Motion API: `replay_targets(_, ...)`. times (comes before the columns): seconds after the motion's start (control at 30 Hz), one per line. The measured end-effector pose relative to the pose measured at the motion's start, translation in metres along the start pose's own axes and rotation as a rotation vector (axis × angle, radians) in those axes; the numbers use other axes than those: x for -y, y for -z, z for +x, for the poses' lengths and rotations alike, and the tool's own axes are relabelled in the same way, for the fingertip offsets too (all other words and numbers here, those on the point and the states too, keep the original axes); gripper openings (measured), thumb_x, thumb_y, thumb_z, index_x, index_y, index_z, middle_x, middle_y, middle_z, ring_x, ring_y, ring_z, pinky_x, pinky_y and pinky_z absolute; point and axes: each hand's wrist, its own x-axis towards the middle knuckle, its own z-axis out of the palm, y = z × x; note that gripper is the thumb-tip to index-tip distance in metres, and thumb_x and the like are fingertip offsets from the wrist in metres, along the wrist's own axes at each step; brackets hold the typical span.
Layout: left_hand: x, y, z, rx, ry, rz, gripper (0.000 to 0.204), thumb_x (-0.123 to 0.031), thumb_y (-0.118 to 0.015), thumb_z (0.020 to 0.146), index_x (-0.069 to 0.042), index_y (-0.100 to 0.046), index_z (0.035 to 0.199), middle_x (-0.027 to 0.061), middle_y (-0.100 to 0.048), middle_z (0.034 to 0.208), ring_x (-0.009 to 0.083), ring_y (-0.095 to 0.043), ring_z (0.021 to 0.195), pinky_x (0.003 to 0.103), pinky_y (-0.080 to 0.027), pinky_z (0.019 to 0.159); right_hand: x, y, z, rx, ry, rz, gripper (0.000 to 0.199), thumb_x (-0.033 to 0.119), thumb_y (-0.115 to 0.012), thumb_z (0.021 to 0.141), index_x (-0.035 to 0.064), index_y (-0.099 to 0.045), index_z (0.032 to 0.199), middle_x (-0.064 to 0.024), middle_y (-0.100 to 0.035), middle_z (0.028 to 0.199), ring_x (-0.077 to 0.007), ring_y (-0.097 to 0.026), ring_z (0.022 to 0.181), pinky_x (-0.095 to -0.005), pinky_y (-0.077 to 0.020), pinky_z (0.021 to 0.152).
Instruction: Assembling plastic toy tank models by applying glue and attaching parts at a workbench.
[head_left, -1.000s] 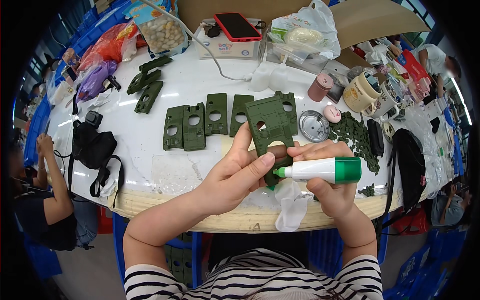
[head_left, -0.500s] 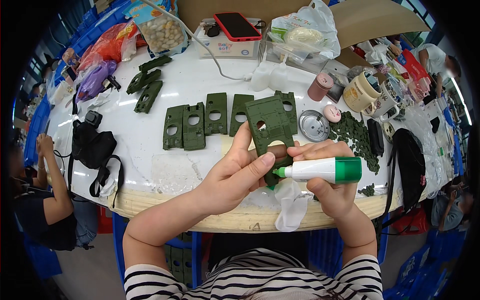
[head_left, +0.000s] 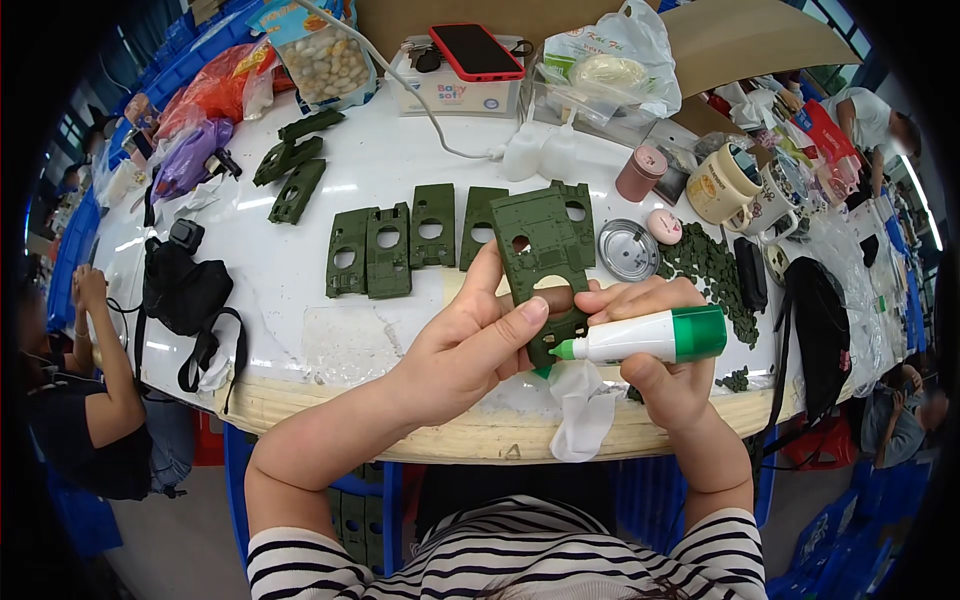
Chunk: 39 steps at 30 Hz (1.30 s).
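Note:
My left hand grips a dark green plastic model hull part by its left edge, thumb beside the round hole. In my right hand is a white glue bottle with a green base and green nozzle, lying nearly level. Its nozzle tip is at the lower end of the hull part; whether it touches, I cannot tell. My right fingertips are close to the part's right edge. Behind my hands stands a row of similar green hull parts. A crumpled white tissue hangs over the table's front edge.
Right of my hands lie a round metal lid, a heap of small green pieces and a black bag. More green parts and a black pouch are at left. A red-cased phone rests on a plastic box at the back.
The glue bottle has tilted a little, its green base higher, and its nozzle has shifted slightly down and left along the part. The hull part has turned slightly; both hands keep their hold.

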Motion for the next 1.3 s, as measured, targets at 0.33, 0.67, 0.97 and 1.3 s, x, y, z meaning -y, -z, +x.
replay_targets(0.33,0.001,-0.001,0.0,-0.023,-0.008,0.003,0.055,-0.017,-0.04,0.1,-0.019,-0.01,0.145,0.0171,-0.043,0.136,0.0237,-0.048,0.122,0.04,-0.045,0.098,0.001,-0.001,0.001,0.004,0.004,-0.024,0.032,0.01,-0.075,0.077,-0.0024,-0.059,0.102,-0.0131,-0.064,0.096,-0.0264,-0.061,0.103,-0.0441,-0.0424,0.097)
replay_targets(0.67,-0.002,-0.001,-0.001,0.007,0.024,0.01,0.059,-0.016,-0.039,0.1,-0.016,-0.001,0.146,0.0137,-0.041,0.137,0.0212,-0.046,0.124,0.037,-0.04,0.1,0.002,-0.001,0.0,-0.003,-0.016,-0.021,0.032,0.01,-0.075,0.077,-0.0017,-0.059,0.101,-0.0128,-0.065,0.096,-0.0254,-0.061,0.103,-0.0431,-0.0416,0.098)
replay_targets(0.97,-0.006,-0.002,0.0,0.001,0.013,0.022,0.056,-0.017,-0.039,0.1,-0.013,-0.004,0.144,0.0183,-0.044,0.136,0.0251,-0.048,0.123,0.038,-0.044,0.098,0.003,0.002,0.002,-0.154,-0.015,0.124,0.04,0.033,-0.064,0.087,-0.0022,-0.051,0.101,-0.0165,-0.062,0.094,-0.0258,-0.062,0.095,-0.039,-0.0496,0.087)
replay_targets(1.3,-0.008,0.0,0.004,-0.073,-0.011,0.147,0.049,-0.018,-0.04,0.1,-0.009,-0.014,0.14,0.0237,-0.05,0.129,0.0294,-0.054,0.116,0.039,-0.047,0.095,0.006,0.015,0.003,-0.152,-0.171,0.019,0.05,0.037,-0.068,0.084,-0.003,-0.049,0.106,-0.0131,-0.058,0.094,-0.0235,-0.064,0.09,-0.0357,-0.0536,0.08)
